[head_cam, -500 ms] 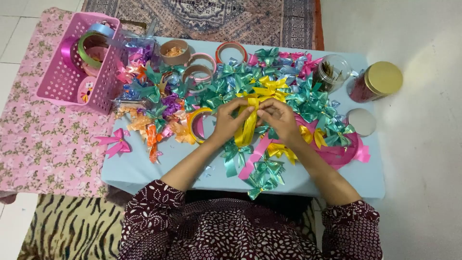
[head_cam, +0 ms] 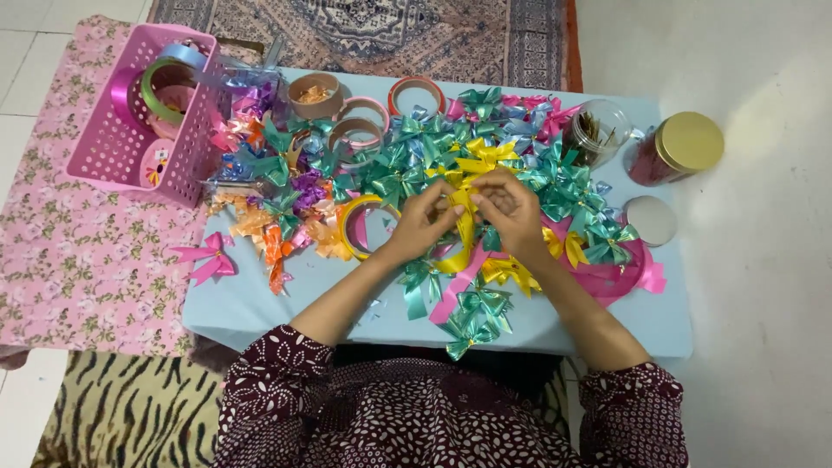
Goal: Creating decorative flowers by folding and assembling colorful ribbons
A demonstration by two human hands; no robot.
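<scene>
Both hands close together over table middle. My left hand (head_cam: 423, 218) and right hand (head_cam: 511, 208) pinch yellow ribbon (head_cam: 465, 227). Ribbon tail hangs toward me. Shiny ribbon could slip from fingers, loop pops open. Elbow could knock teal bows (head_cam: 472, 316) off blue table (head_cam: 251, 303).

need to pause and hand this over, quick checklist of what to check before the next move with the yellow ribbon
1. Both hands on the yellow ribbon: ok, left hand and right hand pinch it together.
2. Ribbon tail free: cannot tell, it drops among the green bows.
3. Work spot on the blue table: not ok, bows crowd it.
4. Ribbon roll near the left hand: ok.
5. Gold-lidded jar away from the edge: not ok, it lies past the table's right end.
6. Pink basket within reach: cannot tell.
</scene>
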